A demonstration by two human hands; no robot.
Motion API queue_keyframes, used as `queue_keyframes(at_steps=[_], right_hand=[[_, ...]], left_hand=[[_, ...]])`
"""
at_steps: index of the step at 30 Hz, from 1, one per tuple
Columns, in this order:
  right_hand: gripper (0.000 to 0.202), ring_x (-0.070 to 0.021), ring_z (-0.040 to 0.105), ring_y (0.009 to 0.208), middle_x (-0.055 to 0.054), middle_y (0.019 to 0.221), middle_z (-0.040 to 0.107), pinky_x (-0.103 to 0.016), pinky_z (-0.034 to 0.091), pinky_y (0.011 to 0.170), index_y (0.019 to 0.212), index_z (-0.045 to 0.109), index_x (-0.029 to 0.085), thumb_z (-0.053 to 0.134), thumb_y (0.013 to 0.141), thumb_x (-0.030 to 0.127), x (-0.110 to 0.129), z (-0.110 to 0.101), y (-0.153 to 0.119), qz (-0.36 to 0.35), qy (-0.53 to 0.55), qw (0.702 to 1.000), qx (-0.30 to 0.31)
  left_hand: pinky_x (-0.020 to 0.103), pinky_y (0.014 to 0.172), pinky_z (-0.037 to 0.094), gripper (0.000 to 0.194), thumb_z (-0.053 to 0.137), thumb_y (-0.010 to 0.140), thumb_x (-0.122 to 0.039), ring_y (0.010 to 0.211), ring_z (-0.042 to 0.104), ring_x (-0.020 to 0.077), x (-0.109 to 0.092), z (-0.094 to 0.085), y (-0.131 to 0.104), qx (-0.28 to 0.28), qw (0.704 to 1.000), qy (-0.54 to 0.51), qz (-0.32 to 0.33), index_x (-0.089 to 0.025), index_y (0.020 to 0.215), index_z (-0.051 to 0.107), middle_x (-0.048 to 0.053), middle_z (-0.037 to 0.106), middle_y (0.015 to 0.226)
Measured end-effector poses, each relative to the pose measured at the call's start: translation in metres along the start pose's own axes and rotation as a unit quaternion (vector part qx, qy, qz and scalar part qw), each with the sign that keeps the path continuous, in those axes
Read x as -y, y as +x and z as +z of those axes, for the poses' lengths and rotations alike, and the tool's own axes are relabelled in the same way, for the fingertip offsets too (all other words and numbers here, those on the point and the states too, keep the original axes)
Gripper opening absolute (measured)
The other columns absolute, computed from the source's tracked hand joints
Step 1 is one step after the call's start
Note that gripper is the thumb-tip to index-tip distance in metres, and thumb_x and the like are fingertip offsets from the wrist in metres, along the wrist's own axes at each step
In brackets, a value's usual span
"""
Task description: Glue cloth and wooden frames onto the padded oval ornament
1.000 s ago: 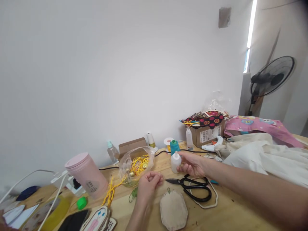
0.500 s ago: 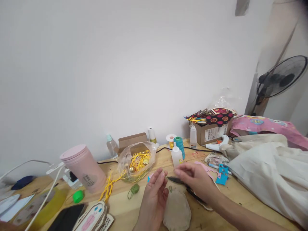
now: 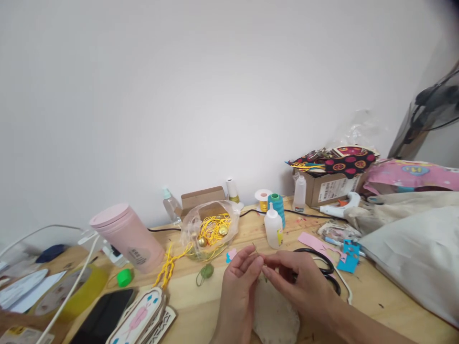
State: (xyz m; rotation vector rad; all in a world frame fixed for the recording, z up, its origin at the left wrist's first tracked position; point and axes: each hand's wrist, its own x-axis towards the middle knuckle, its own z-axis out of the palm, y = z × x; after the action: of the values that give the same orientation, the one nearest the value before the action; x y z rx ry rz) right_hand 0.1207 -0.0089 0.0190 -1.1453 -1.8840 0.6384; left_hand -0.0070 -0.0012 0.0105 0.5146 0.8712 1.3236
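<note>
My left hand (image 3: 242, 291) and my right hand (image 3: 299, 279) meet fingertip to fingertip, both pinching a thin green cord (image 3: 254, 247). A short end of it pokes up above the fingers; most is hidden by them. Under the hands lies a pale, flat, rounded piece (image 3: 274, 317) on the wooden table. Black-handled scissors (image 3: 332, 263) lie partly behind my right hand, their blades covered. A small ball of green cord (image 3: 207, 272) rests left of my left hand.
A white glue bottle (image 3: 273, 229) stands behind the hands beside a teal thread spool (image 3: 276, 210). Further left are a plastic bag of yellow cords (image 3: 229, 215), a pink cup (image 3: 127, 239) and a phone (image 3: 103, 317). White fabric (image 3: 419, 248) covers the right side.
My hands have come together, the right fingertips now touching the left ones. The scissors' black handles have come into sight behind my right hand. The view has shifted slightly.
</note>
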Motion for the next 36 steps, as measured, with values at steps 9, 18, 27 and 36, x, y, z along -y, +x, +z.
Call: queue_keyframes(at_steps=[9,18,27,36], right_hand=[[0.02,-0.0102,0.046,0.049,0.001,0.055,0.057,-0.021,0.033,0.047,0.067,0.062,0.017,0.047,0.08,0.023,0.002,-0.003,0.002,-0.036,-0.011,0.999,-0.036],[0.014,-0.0126,0.054,0.059,-0.003,0.065,0.063,-0.023,0.038,0.054,0.071,0.066,0.019,0.053,0.077,0.02,-0.004,-0.013,0.007,-0.109,-0.038,0.992,-0.05],[0.011,-0.012,0.051,0.057,-0.001,0.063,0.061,-0.023,0.037,0.053,0.069,0.062,0.019,0.053,0.076,0.018,-0.006,-0.017,0.009,-0.09,-0.052,0.994,-0.045],[0.017,-0.0115,0.049,0.055,0.0,0.062,0.06,-0.022,0.037,0.05,0.069,0.064,0.017,0.052,0.079,0.023,-0.005,-0.02,0.012,0.023,0.073,0.997,-0.03]], left_hand=[[0.02,0.064,0.048,0.025,0.077,0.05,-0.017,0.063,0.061,0.0107,-0.006,0.007,-0.004,0.014,1.0,0.001,0.0,-0.016,0.072,0.066,0.001,0.067,0.066],[0.019,0.066,0.044,0.02,0.074,0.055,-0.027,0.068,0.057,0.0111,-0.009,0.001,-0.003,0.029,0.99,0.14,-0.001,-0.016,0.072,0.07,0.003,0.068,0.073],[0.024,0.065,0.044,0.023,0.068,0.059,-0.033,0.068,0.055,0.0157,-0.014,-0.002,-0.001,0.068,0.941,0.332,0.012,-0.018,0.076,0.072,0.004,0.069,0.071],[0.022,0.065,0.043,0.014,0.065,0.065,-0.03,0.06,0.049,0.0102,-0.01,0.001,-0.006,0.12,0.952,0.279,-0.042,-0.016,0.066,0.07,0.0,0.06,0.059]])
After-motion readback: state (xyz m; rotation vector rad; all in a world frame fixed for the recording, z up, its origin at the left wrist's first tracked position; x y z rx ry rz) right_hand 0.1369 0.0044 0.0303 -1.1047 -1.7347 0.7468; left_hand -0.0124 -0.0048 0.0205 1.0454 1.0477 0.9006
